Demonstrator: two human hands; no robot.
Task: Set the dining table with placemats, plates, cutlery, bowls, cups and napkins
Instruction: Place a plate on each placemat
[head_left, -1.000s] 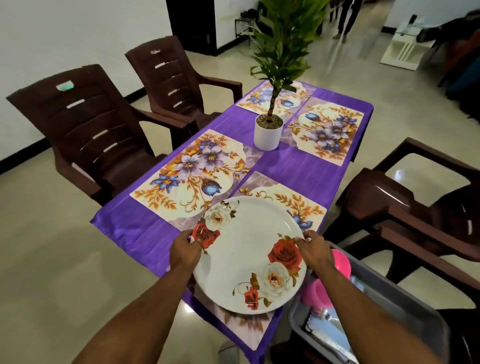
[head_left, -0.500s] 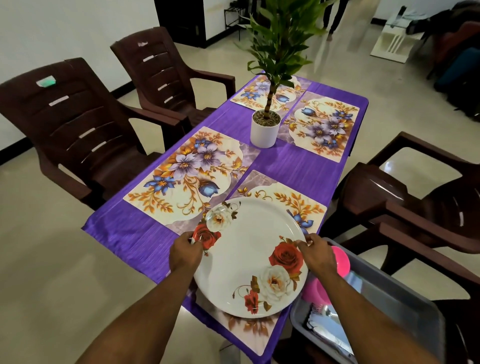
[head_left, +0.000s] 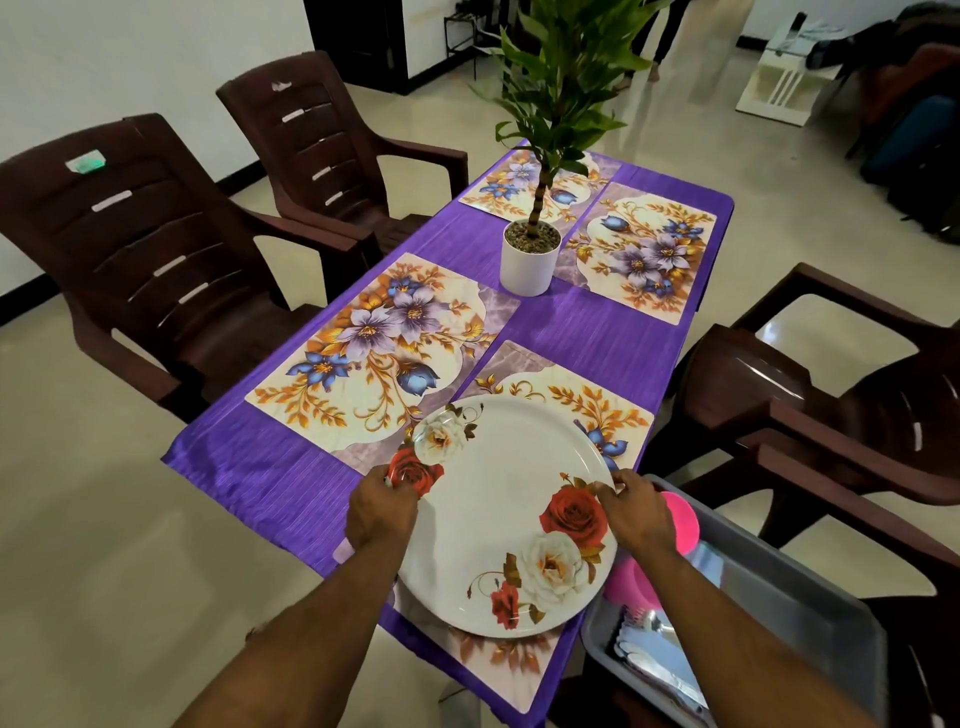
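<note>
Head view, one moment.

Rose-patterned plate (head_left: 506, 519) sits at lower centre of the frame, over the nearest floral placemat (head_left: 566, 400). Whether it rests flat on the mat or is a touch above it, cannot tell.

Left hand (head_left: 382, 512): grip closed on the plate's left rim, fingers curled over the edge beside the red rose. Right hand (head_left: 636, 512): grip closed on the right rim, fingertips pinching the edge. Judgement: opposite-rim hold keeps a wide, shallow plate level and lets it be centred on the mat; a one-sided hold would tip it.

Counter (head_left: 597, 332) carries a purple cloth and four placemats in two pairs: the near left placemat (head_left: 374, 353), the far right placemat (head_left: 644, 249) and the far left placemat (head_left: 509, 182) are bare. Judgement: mats are down first so each plate has a marked place; this is the first plate, three remain, then cutlery, bowls, cups and napkins.

Potted plant (head_left: 530, 260) stands mid-counter between the mats, clear of all four.

Grey bin (head_left: 779, 618), lower right of the frame, just beside the counter's edge, holds pink cups (head_left: 680, 519) and what look like cutlery; detail is blurred. Judgement: placed near for short reaches.

Brown plastic chairs (head_left: 156, 249) flank both long sides.
</note>
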